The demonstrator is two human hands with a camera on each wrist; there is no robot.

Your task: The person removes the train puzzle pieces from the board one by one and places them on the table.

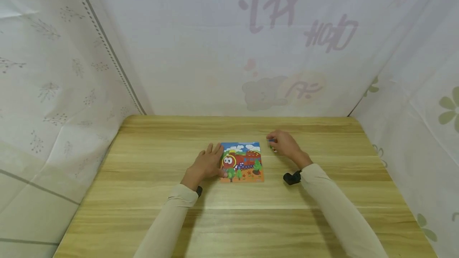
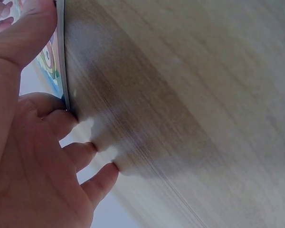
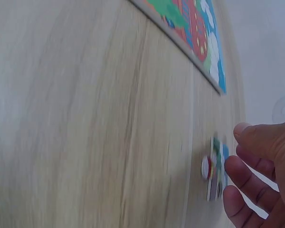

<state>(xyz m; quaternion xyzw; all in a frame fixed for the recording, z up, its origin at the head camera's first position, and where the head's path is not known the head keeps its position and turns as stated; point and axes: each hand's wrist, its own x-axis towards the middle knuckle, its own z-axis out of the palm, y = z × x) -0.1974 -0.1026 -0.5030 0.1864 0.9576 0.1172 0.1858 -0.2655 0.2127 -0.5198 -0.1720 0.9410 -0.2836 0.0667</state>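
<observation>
A square, flat picture board showing a red cartoon train under a blue sky [image 1: 247,158] is lying on the yellowish wood-grain table [image 1: 233,226], between the two hands and next to the left one. The left hand [image 1: 206,164] is bordering the board's left edge: its thumb is resting on the lower left part of the picture, its index finger is lying along the upper left edge, and the other fingers are spreading out over the table surface, without curling around the board. The right hand [image 1: 285,144] is hovering beyond the board's upper right side, well apart from the left hand. Its fingers are bending loosely, with the thumb standing away from them, over a small blue, green and red item with pale edges [image 3: 213,166]. This item is lying on the table, to the right of the board and separate from it; whether the fingertips are touching it, one cannot tell. Light beige sleeves [image 1: 337,210] are covering both forearms, and a black wrist device [image 1: 292,178] is sitting below the right hand.
</observation>
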